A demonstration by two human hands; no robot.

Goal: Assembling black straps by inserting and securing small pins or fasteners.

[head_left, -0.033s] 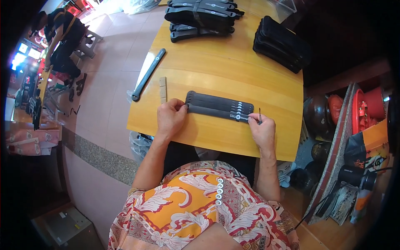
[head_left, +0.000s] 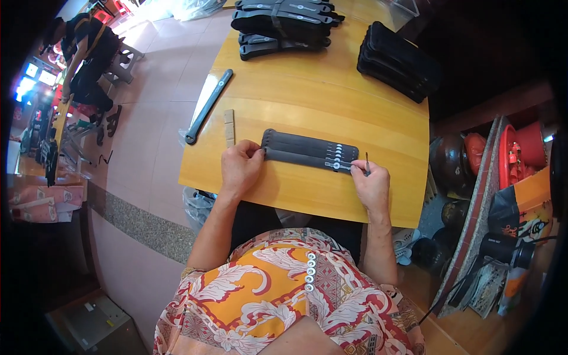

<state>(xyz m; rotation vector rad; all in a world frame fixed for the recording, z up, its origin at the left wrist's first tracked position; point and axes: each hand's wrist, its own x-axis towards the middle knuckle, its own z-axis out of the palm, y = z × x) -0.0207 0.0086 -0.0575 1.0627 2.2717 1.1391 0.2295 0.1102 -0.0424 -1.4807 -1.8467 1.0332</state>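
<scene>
Several flat dark-grey straps [head_left: 299, 149] lie side by side, overlapping, on the yellow wooden table in front of me. White printed marks line up near their right ends, and small holes show at the left ends. My left hand [head_left: 241, 168] pinches the left end of the nearest strap between thumb and fingers. At the right end, my right hand [head_left: 373, 186] has its fingertips closed at the strap's edge. A thin dark tool [head_left: 367, 161] sticks up from those fingers; its exact kind is too small to tell.
One separate strap [head_left: 209, 106] lies by the table's left edge, beside short tan strips [head_left: 229, 127]. Bundled straps [head_left: 284, 23] are stacked at the back, with a black pile [head_left: 393, 62] at the far right. A person [head_left: 86, 53] bends at another table, far left.
The whole view has shifted very slightly. Both hands keep the same hold at the two ends of the strap.
</scene>
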